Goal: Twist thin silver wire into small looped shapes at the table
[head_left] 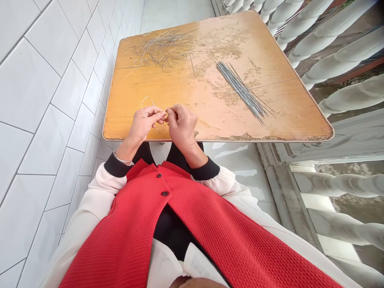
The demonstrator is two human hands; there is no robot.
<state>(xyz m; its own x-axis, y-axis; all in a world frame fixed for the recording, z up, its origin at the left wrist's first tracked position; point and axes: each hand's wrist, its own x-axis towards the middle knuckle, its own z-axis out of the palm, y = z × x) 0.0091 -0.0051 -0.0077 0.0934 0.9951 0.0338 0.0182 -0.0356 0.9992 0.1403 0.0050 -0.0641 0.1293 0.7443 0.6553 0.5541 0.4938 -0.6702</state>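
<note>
Near the front edge of the table, my left hand (146,122) pinches a thin looped wire (145,99), whose bend rises above my fingers. Close against it, my right hand (181,123) is closed, thumb and forefinger pressed together at the same spot. Fingers hide most of what lies between the two hands, so the wire's end there cannot be made out. Beyond my left hand lies a loose tangle of curled wires (165,44). To the right rests a bundle of straight grey wires (240,92), roughly parallel, a few sticking out.
The worn wooden table (126,88) has peeling patches and a rounded metal-edged rim. A white tiled wall (39,104) runs along the left. White balusters (339,60) stand close on the right. A long thin wire (270,85) crosses the bundle toward the right edge.
</note>
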